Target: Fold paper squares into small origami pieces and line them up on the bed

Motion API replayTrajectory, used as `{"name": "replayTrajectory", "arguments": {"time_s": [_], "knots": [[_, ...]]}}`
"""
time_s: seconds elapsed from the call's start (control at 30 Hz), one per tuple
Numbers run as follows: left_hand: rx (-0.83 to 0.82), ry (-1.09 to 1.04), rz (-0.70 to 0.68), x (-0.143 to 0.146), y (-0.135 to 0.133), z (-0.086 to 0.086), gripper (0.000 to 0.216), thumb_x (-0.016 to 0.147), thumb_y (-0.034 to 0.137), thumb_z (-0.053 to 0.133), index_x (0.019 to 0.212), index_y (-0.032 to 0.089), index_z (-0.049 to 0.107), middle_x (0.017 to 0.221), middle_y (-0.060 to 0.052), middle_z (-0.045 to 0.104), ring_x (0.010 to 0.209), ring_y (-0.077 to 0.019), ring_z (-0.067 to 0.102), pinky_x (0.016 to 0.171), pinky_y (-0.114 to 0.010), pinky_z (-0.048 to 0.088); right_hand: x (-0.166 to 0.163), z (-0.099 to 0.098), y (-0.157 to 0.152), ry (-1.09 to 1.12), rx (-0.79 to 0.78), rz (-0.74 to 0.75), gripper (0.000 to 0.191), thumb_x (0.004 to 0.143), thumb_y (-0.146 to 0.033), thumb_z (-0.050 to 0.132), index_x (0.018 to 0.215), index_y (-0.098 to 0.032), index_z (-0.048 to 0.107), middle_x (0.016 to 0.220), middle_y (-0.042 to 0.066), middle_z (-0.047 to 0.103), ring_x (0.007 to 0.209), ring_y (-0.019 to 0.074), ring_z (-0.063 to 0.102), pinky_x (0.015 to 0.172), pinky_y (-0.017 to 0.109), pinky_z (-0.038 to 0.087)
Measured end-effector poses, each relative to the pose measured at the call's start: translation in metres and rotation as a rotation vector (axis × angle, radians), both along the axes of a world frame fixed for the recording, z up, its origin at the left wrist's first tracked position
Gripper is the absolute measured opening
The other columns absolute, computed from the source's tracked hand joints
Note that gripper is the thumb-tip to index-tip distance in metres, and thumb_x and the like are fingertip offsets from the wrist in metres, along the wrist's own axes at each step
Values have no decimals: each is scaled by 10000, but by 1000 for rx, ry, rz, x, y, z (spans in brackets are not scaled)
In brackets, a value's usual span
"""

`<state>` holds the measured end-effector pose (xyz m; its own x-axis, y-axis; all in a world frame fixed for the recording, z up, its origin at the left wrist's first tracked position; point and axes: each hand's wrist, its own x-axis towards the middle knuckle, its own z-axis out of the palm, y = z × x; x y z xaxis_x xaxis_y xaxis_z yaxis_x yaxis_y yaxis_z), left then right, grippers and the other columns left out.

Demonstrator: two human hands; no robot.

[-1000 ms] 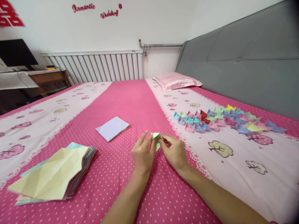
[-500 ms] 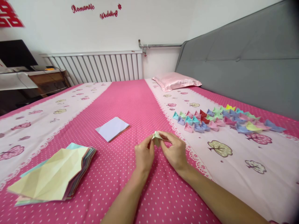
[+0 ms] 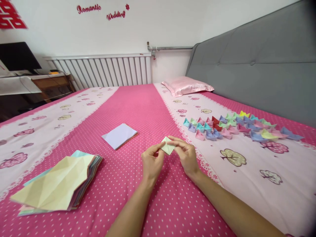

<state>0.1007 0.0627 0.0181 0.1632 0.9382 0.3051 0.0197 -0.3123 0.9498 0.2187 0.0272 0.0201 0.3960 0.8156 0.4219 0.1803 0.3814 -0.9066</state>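
A small square of folded pale green paper (image 3: 168, 146) is held between both hands, just above the pink dotted bedspread (image 3: 138, 108). My left hand (image 3: 152, 161) pinches its left corner between thumb and fingers. At the right edge, my right hand (image 3: 186, 156) grips it the same way, its fingers reaching over the upper part. Creases cross on the face of the paper. To the right lie several rows of small folded paper boats (image 3: 213, 134) in many colours.
A thick stack of creased coloured paper (image 3: 53, 184) lies at the left. Beyond it is a smaller stack of lilac-topped sheets (image 3: 119, 136). A pink pillow (image 3: 186, 86) rests near the grey headboard (image 3: 259, 59); a white radiator (image 3: 103, 70) lines the wall.
The folded paper has gone from a narrow, partly opened cone shape to a flat square diamond. Both hands have shifted their grip to its sides.
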Motion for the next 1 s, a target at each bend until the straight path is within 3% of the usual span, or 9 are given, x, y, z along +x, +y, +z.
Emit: {"name": "replayTrajectory", "arguments": {"time_s": [0.13,0.23,0.33,0.5,0.63,0.8,1.0], "knots": [[-39,-40,-54,0,0,2,286,707,217,588,974,168,678,894,-87,698,711,-153,632,630,-264,505,-2,-2,3,133,8,65,187,732,-196,571,896,-174,658,1083,87,629,1018,212,585,878,368,471],[-107,-133,-85,2,2,2,310,671,257,655,964,158,680,896,-95,699,681,-148,626,618,-262,503,-4,-4,6,226,-2,102,366,695,-225,639,1050,-180,562,1096,100,613,955,200,614,805,335,509],[-174,-177,-49,3,5,3,322,639,257,691,939,140,686,768,-77,707,562,-110,585,564,-239,481,-4,-4,7,253,-24,80,510,663,-251,676,1133,-193,488,1122,107,592,947,195,616,772,311,517],[-190,-222,-48,2,4,8,413,631,249,702,1030,156,648,662,-21,673,522,-77,541,538,-208,446,-2,-4,5,229,-113,83,458,679,-338,668,1077,-163,524,727,26,660,656,159,640,635,289,515],[-214,-224,-93,0,5,9,559,646,274,695,1178,180,549,597,22,619,522,-73,530,536,-196,430,0,-5,7,228,-143,91,381,673,-364,671,976,-148,589,745,43,679,670,165,647,655,292,508],[-236,-142,-159,-3,11,4,285,667,373,663,789,120,711,614,-34,641,509,-81,516,531,-204,417,0,-4,8,197,-177,175,313,659,-378,676,855,-138,643,793,66,696,700,173,650,680,295,504],[-288,-137,-194,-6,15,-2,316,672,416,652,668,101,674,566,-41,613,484,-80,497,507,-204,397,0,-2,7,222,-229,244,277,683,-397,657,765,-133,654,721,47,684,657,148,626,657,264,480]]}}
